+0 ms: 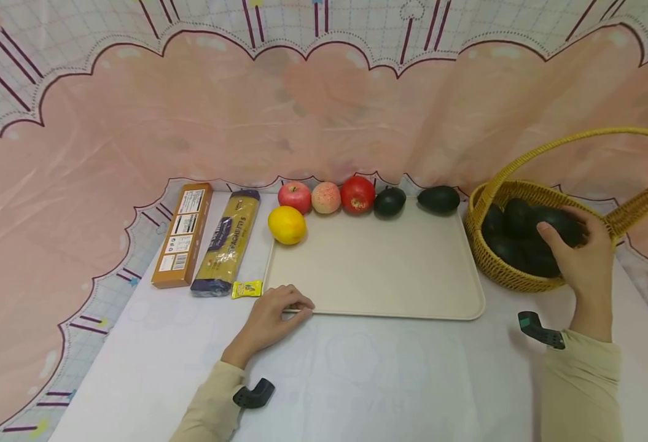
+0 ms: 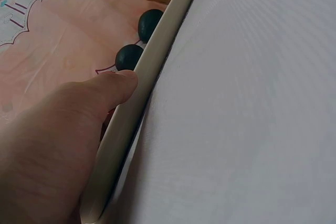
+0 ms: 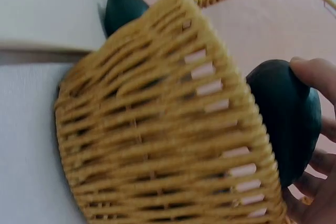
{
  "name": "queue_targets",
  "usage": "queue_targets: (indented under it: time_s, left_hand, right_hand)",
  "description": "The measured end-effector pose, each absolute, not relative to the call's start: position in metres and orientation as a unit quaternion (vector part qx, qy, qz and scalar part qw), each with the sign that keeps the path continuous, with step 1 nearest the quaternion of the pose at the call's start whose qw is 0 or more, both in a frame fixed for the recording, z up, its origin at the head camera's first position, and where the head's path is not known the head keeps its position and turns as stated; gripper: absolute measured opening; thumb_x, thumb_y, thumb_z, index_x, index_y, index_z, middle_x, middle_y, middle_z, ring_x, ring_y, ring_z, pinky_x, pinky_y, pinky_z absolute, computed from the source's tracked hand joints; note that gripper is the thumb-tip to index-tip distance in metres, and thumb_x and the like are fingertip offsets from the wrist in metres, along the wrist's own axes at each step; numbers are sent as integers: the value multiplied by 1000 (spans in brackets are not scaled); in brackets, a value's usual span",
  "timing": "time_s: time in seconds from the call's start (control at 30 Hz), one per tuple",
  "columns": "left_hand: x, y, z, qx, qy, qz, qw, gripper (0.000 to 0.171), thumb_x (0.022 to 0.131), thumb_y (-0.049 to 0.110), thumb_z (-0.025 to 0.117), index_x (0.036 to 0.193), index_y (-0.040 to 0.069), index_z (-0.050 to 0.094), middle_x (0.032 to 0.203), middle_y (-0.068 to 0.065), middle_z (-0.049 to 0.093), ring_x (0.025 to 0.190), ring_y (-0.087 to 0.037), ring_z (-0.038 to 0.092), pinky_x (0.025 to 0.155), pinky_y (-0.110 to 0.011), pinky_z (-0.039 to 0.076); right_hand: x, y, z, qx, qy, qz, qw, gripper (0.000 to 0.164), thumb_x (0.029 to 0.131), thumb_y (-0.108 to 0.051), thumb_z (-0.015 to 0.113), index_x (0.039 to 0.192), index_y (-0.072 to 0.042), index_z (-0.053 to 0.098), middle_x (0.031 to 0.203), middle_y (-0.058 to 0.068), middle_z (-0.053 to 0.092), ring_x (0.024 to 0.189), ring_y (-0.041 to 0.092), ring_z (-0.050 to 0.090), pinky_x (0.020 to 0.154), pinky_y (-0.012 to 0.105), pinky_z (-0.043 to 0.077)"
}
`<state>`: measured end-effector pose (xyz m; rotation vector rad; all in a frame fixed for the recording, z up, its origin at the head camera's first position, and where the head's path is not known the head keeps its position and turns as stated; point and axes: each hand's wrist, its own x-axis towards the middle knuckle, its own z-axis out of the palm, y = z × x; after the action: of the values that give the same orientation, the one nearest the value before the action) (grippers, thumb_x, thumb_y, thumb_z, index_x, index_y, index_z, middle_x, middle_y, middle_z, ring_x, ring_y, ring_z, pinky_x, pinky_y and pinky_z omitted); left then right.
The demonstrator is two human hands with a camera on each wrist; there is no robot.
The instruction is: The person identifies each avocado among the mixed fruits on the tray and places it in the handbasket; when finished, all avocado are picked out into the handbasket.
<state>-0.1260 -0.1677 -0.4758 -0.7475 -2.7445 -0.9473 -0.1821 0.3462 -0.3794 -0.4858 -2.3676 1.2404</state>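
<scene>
My right hand grips a dark green avocado at the top of the wicker basket. In the right wrist view this avocado shows beyond the basket rim, thumb on its upper end and fingers at its far side. Several more dark avocados lie in the basket under it. At the front left corner of the beige tray, my left hand holds the rim between thumb and curled fingers. The left wrist view shows the thumb on the rim; the other fingers are hidden.
Along the tray's back edge sit an apple, a peach, a pomegranate and two avocados. A lemon is at its left. Further left lie a spaghetti pack, a brown box and a yellow packet. The basket handle arches up.
</scene>
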Motion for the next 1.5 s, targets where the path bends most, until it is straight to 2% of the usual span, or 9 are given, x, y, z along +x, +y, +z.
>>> queue_targets:
  time_s: [0.13,0.27,0.53,0.77,0.93,1.17,1.33,1.5]
  left_hand:
    - [-126,-167,-475,-254,-911,-316,79,11,86,29,69,95,34,67,88,22,59,81,3,53,73,-23,42]
    - [-127,-167,-474,-261,-908,-316,88,11,85,29,70,95,33,68,88,20,60,80,2,54,72,-24,42]
    - [-128,-168,-475,-265,-907,-315,93,10,86,29,69,95,32,68,87,19,61,80,2,55,72,-24,42]
    - [-126,-167,-472,-257,-910,-313,89,10,85,29,70,94,32,68,87,21,60,79,3,54,72,-23,42]
    - [-125,-167,-472,-256,-910,-314,87,11,85,29,70,95,32,68,87,21,60,80,3,53,72,-23,42]
    - [-126,-168,-473,-261,-907,-317,92,10,86,29,69,96,32,68,88,19,61,80,1,54,72,-24,42]
    - [-127,-168,-475,-264,-907,-317,89,10,86,30,69,96,32,68,87,19,61,81,1,55,72,-24,42]
    - [-127,-167,-476,-257,-908,-320,86,10,85,30,70,95,33,68,87,21,60,80,3,55,72,-23,42]
  right_hand:
    - [-183,354,-383,-211,-849,438,208,55,82,-36,69,133,-34,51,127,-13,48,115,6,43,99,21,34]
    - [-185,361,-387,-240,-843,439,195,57,83,-37,67,136,-35,47,138,-5,45,127,13,38,109,26,29]
    - [-191,367,-391,-247,-854,416,189,60,85,-40,63,141,-29,42,147,6,38,133,20,34,112,34,26]
    - [-194,370,-393,-274,-852,411,175,67,85,-44,60,144,-21,39,149,8,35,137,25,29,114,41,24]
    - [-196,371,-394,-269,-865,388,172,70,85,-44,59,144,-13,38,148,15,36,136,34,30,111,49,24]
    - [-199,374,-394,-230,-907,326,137,72,87,-44,57,143,-4,36,146,27,35,130,49,33,99,62,27]
    - [-201,377,-394,-212,-928,287,109,73,89,-45,55,142,0,35,140,33,37,124,54,35,91,65,30]
    - [-200,377,-396,-213,-934,270,94,75,89,-48,53,142,1,34,138,34,39,121,55,36,87,65,31]
